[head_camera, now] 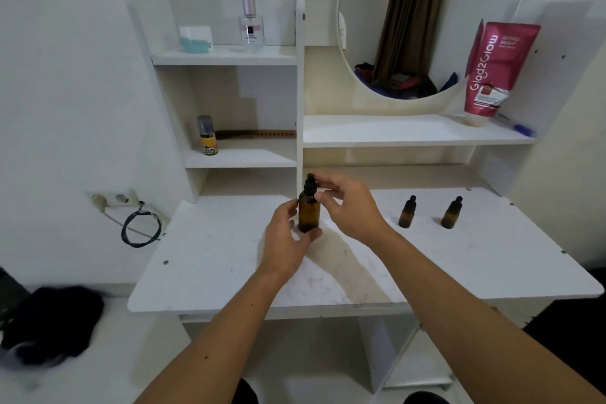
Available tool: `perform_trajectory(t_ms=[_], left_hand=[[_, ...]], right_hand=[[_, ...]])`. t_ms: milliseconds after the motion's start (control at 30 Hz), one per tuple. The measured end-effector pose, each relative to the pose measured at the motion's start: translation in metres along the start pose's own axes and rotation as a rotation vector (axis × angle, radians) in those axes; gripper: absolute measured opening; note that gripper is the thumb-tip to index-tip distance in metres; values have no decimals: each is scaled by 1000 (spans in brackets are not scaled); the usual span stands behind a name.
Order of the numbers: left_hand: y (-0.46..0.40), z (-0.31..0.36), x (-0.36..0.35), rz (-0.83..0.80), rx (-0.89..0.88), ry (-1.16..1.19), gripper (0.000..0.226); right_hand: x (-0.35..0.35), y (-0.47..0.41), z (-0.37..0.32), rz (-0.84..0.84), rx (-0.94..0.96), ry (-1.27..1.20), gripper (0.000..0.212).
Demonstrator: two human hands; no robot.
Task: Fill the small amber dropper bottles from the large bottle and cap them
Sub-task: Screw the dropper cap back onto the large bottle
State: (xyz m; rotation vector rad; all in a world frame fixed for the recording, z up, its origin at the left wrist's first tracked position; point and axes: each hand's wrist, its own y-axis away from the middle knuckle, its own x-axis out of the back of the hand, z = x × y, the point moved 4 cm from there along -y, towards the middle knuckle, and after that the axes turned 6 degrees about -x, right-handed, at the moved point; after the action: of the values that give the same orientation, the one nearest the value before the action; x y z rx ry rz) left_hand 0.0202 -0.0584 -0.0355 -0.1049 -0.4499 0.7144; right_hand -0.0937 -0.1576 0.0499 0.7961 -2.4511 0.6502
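Op: Left hand point(288, 233) curls round the lower body of the large bottle point(309, 211), thumb at its base, fingers on the far left side; I log it as gripping the glass

Obs: And the other one?

Op: Right hand point(347, 207) comes in from the right, fingertips pinching the black dropper cap point(310, 185) at the neck. I read the cap as seated on the bottle; I cannot tell how tight it sits

Obs: Where does the bottle stand?

Op: Upright on the white surface point(229, 256), near its back edge, about at the middle, just in front of the shelf unit's vertical divider

Obs: The small ones?

Op: Two, both upright and both with black dropper caps on. Nearer small bottle point(406, 213) stands to the right of my right hand, apart from it. Farther small bottle point(451, 214) stands near it, further right, not touching. Fill level not readable through the amber glass

Obs: Anything else on record?

Op: Upper left shelf holds a clear perfume bottle point(251, 26) and a white jar point(195, 38). Lower left shelf holds a yellow spray can point(207, 136) with a comb point(259, 134) behind it. Pink tube point(492, 69) stands cap-down on the right shelf beside the round mirror point(410, 20). Black cable point(141, 228) hangs from the wall socket on the left
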Motion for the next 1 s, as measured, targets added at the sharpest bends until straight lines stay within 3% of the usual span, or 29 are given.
perform_trajectory(t_ms=[300, 400, 567, 733, 900, 1000], left_hand=[[-7, -3, 0, 8, -17, 1, 45], [-8, -5, -1, 16, -21, -4, 46], [-7, -5, -2, 24, -28, -17, 48], [-9, -6, -3, 24, -27, -26, 46], [-9, -7, -2, 28, -43, -61, 45], [-9, -7, -3, 25, -48, -79, 44]], right_hand=[[0, -8, 2, 145, -63, -13, 14], [2, -8, 3, 177, -64, -31, 19], [-3, -11, 0, 74, -50, -44, 26], [-5, -14, 4, 154, -91, -98, 26], [-11, -15, 4, 62, -81, -51, 29], [-8, -16, 5, 122, -116, -79, 32]])
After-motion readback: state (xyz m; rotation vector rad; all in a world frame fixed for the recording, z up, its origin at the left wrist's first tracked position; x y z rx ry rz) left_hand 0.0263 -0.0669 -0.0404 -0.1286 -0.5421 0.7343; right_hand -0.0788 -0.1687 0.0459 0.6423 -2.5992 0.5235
